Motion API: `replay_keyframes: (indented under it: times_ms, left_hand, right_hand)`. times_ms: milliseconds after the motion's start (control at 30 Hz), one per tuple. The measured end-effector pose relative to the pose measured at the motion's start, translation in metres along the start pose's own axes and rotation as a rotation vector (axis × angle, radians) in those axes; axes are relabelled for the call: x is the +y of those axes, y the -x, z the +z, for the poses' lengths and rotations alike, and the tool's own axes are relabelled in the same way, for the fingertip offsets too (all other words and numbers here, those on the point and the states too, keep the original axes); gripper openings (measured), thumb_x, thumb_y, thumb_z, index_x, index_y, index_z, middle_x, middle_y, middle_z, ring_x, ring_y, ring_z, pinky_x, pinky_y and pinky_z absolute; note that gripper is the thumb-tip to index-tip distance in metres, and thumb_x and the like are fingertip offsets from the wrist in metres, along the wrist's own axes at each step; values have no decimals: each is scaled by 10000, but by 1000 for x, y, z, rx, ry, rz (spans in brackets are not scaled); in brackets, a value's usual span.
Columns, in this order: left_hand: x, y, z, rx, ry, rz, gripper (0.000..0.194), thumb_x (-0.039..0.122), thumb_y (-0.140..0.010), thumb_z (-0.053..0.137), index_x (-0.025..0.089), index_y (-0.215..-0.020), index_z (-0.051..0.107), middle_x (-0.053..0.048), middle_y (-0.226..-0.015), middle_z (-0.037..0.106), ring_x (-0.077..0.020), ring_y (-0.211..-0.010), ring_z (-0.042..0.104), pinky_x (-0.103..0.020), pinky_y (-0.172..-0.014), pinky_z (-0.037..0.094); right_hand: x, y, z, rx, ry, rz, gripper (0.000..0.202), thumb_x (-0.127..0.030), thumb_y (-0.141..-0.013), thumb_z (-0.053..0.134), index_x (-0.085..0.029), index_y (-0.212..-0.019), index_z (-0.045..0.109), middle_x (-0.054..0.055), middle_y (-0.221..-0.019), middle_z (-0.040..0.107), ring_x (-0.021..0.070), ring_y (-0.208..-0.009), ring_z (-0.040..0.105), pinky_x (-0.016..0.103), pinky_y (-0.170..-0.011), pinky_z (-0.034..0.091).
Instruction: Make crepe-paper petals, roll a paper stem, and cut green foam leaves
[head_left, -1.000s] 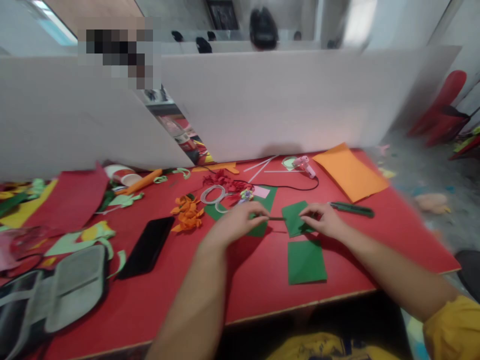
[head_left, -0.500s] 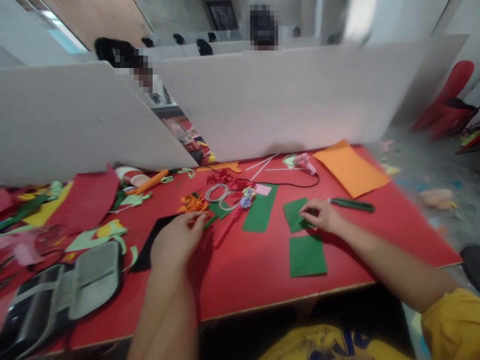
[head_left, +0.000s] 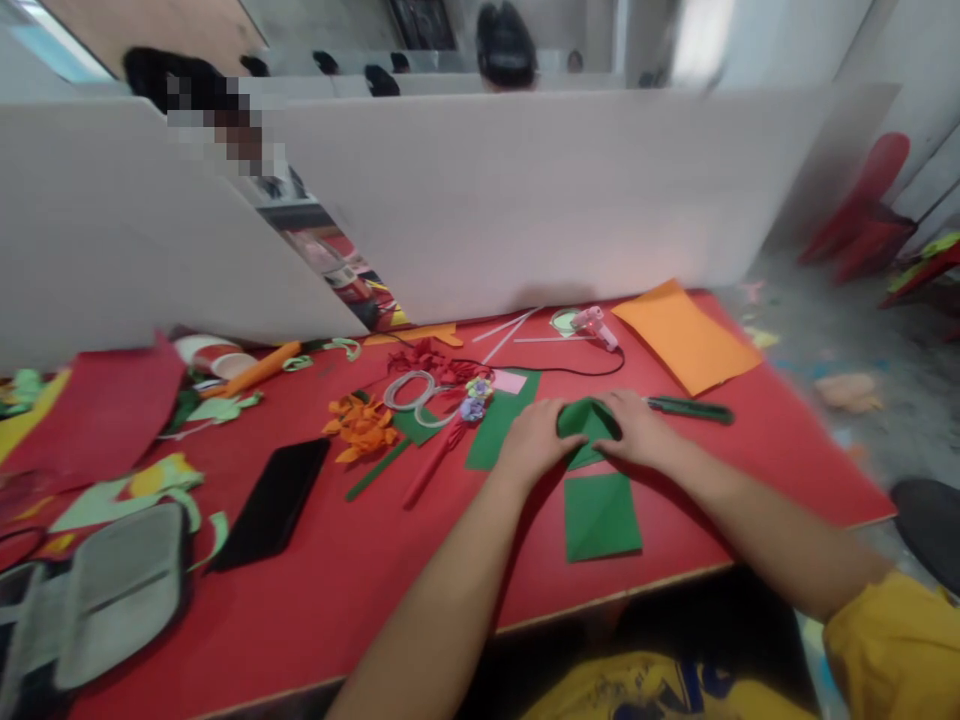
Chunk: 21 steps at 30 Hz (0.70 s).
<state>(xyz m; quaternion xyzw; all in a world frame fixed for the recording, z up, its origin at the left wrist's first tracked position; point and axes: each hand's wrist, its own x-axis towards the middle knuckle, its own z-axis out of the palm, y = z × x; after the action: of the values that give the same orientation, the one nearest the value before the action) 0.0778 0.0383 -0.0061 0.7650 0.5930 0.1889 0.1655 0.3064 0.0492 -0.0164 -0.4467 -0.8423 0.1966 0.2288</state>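
A green paper square (head_left: 586, 420) is bent upward between my two hands on the red table. My left hand (head_left: 536, 437) grips its left side, with the thumb at the near edge. On the opposite side, my right hand (head_left: 637, 428) is closed on the same paper. Just nearer to me lies another green square (head_left: 602, 517), flat, with faint crease lines. A green utility knife (head_left: 690, 409) rests right of my right hand. Beyond my left hand is a longer green paper strip (head_left: 495, 425), partly covered by that hand.
A pink glue gun (head_left: 595, 325) and an orange sheet (head_left: 686, 335) lie at the back. Orange paper petals (head_left: 361, 428), a red stick with purple flowers (head_left: 431, 465) and a black phone (head_left: 274, 505) are to the left. An opened grey case (head_left: 124, 595) sits at far left.
My left hand has moved right, from beside the orange petals to the green square. Both hands now hold that paper, and it has bent upward. The view has shifted slightly.
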Motion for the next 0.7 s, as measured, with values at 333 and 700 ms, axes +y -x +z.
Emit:
replay_keyframes:
  times_ms: [333,700]
  left_hand:
    - [4,2,0,139,891,-96,374,518,-850,781,183,-1015,763,-71,-982,804,-215,-841,749,-317,-760,601]
    - [-1,-1,5,-30,989,-78,380,434,-802,841,163,-1068,847,-133,-1110,841,-306,-1046,774,-453,-994,590]
  right_hand:
    - [4,-14,2,57,-903,265,512,-413,-744,908,-204,-1177,732,59,-1008,800,242,-926,762,420,-888,629]
    - [5,-15,-5,118,-1062,287,370,-462,-692,920,-192,-910,792,29,-846,787,209,-808,745,356,-813,605]
